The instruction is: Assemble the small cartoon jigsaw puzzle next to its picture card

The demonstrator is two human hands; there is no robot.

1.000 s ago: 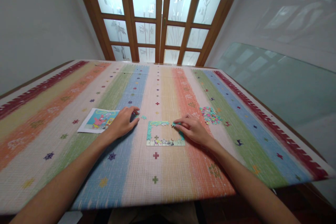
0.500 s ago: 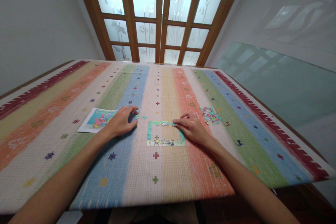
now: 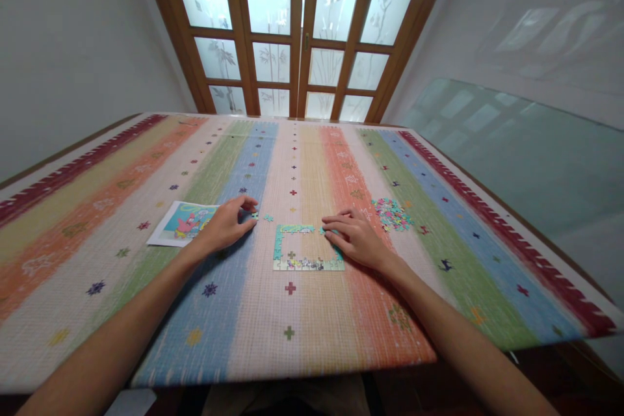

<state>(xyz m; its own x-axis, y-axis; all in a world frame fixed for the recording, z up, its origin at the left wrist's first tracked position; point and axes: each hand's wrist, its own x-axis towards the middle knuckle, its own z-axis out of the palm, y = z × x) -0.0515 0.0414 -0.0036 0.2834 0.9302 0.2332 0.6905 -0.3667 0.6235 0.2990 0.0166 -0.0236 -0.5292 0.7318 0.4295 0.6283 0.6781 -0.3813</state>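
Observation:
A partly joined jigsaw border lies on the striped tablecloth, with a teal left side, a pale bottom row and an open middle. My right hand rests over its upper right corner, fingers bent together on a small teal puzzle piece; the thumb is mostly hidden. My left hand is left of the border, thumb and fingers apart around a loose puzzle piece on the cloth. Another loose piece lies just right of that one. Under the left wrist sits a printed reference picture, partly covered.
A heap of mixed colourful puzzle pieces sits right of my right hand. The striped tablecloth covers the table to its near edge. A glass-paned wooden door stands beyond the far edge, with a pale glass panel at the right.
My right fingers have shifted slightly and spread a little over the border's upper right corner. My left hand stays nearly still beside the loose pieces.

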